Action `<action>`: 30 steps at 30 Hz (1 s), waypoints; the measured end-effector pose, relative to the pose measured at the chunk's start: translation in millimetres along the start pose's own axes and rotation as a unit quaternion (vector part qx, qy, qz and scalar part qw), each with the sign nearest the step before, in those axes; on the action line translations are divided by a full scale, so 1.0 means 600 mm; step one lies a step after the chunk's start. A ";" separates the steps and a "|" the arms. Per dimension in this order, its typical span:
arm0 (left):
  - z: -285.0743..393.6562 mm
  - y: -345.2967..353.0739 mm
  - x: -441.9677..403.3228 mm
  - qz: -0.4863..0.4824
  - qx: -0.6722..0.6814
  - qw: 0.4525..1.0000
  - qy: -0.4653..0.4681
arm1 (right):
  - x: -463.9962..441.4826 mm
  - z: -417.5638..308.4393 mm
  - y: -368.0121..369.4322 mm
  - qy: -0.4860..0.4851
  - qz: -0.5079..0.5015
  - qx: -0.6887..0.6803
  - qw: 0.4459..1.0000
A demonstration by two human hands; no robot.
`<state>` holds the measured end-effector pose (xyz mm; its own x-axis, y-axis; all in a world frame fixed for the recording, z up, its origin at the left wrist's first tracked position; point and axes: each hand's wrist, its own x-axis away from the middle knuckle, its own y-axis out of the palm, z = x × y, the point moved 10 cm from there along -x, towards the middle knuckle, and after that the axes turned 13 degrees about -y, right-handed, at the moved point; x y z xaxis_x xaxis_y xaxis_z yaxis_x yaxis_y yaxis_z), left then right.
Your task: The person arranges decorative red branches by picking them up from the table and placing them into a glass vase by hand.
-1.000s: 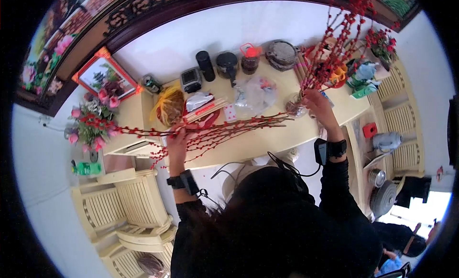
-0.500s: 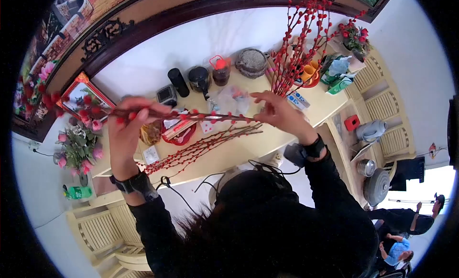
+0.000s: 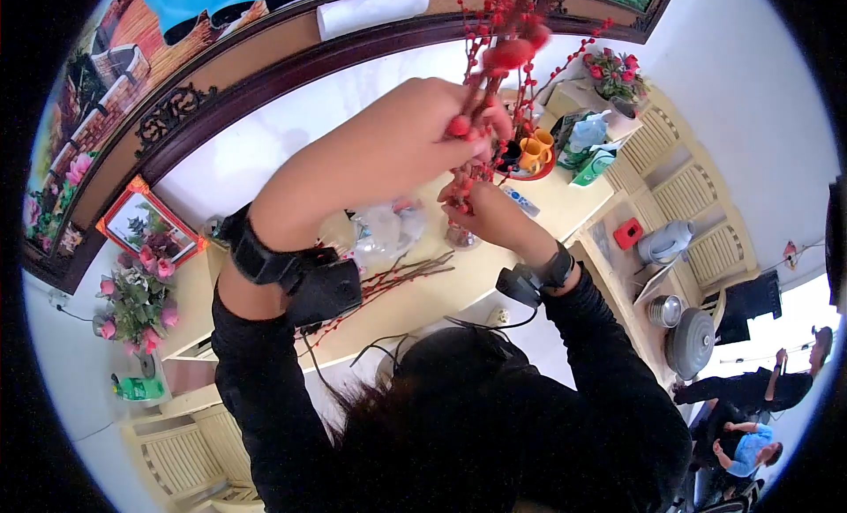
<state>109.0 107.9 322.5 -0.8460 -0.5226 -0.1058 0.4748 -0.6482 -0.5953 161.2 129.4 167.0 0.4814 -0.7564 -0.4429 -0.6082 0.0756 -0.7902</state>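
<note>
My left hand (image 3: 463,129) is raised over the table, its fingers closed round a branch with red berries (image 3: 510,54) that now stands nearly upright. Just below, my right hand (image 3: 488,215) has its fingers closed on the lower stems at the mouth of a glass vase (image 3: 461,238). Other red berry branches (image 3: 529,98) rise behind my hands; where each stem ends is hidden by my fingers. More berry stems (image 3: 401,279) lie on the table, partly covered by my left forearm and wrist strap.
A clear plastic bag (image 3: 388,231) lies on the cream table (image 3: 423,312). A red tray with orange cups (image 3: 534,153) and a tissue pack (image 3: 595,164) stand to the right. Pink flowers (image 3: 137,297) and a framed picture (image 3: 150,222) are at left. Two people sit far right.
My left hand has swung up and right with the branch, turning it from level to upright. My right hand has moved slightly left and down, onto the stems at the vase.
</note>
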 end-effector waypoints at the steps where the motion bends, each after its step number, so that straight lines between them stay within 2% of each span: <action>1: 0.005 0.009 -0.016 -0.002 -0.012 1.000 -0.013 | 0.011 0.021 -0.001 0.074 -0.021 -0.063 0.995; 3: 0.014 0.021 -0.050 0.004 -0.031 0.999 -0.016 | 0.021 0.028 -0.022 0.070 -0.014 -0.089 0.994; 6: 0.042 0.013 -0.087 0.069 -0.082 0.994 0.035 | 0.041 0.058 -0.054 0.078 0.009 -0.074 0.994; 7: 0.041 0.010 -0.096 0.080 -0.007 0.994 0.080 | 0.045 0.065 -0.063 0.084 0.015 -0.080 0.993; 9: 0.040 -0.003 -0.097 0.102 0.046 0.990 0.084 | 0.063 0.091 -0.083 0.105 0.037 -0.076 0.991; 11: 0.029 -0.025 -0.089 0.136 0.105 0.980 0.103 | 0.075 0.101 -0.112 0.113 0.083 -0.128 0.982; 14: -0.066 -0.059 -0.060 0.281 0.152 0.945 0.067 | 0.088 0.122 -0.144 0.110 0.141 -0.174 0.968; 16: -0.162 -0.041 -0.037 0.352 0.148 0.924 0.007 | 0.087 0.126 -0.157 0.100 0.163 -0.170 0.967; 17: -0.204 -0.016 -0.023 0.378 0.218 0.900 -0.016 | 0.079 0.109 -0.164 0.083 0.188 -0.186 0.961; 18: -0.251 0.019 -0.019 0.381 0.219 0.898 -0.014 | 0.070 0.096 -0.159 0.083 0.171 -0.176 0.966; 19: -0.284 0.060 -0.020 0.355 0.286 0.889 -0.050 | 0.060 0.085 -0.154 0.082 0.152 -0.165 0.971; 20: -0.296 0.093 -0.018 0.353 0.228 0.904 -0.073 | 0.050 0.076 -0.146 0.080 0.130 -0.154 0.976; 21: -0.312 0.122 -0.015 0.353 0.169 0.915 -0.096 | 0.046 0.085 -0.121 0.109 0.118 -0.204 0.966; 22: -0.334 0.151 -0.018 0.328 0.106 0.930 -0.125 | 0.036 0.077 -0.120 0.073 0.158 -0.198 0.965; 23: -0.330 0.165 -0.017 0.308 0.000 0.934 -0.182 | 0.024 0.065 -0.114 0.074 0.139 -0.201 0.967; 26: -0.300 0.166 -0.003 0.325 -0.134 0.917 -0.187 | 0.003 0.056 -0.079 0.079 0.106 -0.207 0.969; 30: -0.359 0.171 0.008 0.320 -0.137 0.897 -0.271 | -0.021 0.041 -0.032 0.043 0.068 -0.235 0.969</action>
<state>101.2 158.2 89.4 -0.1433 -0.9801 -0.1374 0.6809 0.0031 -0.7324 182.3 153.1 177.3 0.3355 -0.8127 -0.4764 -0.8921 -0.1117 -0.4378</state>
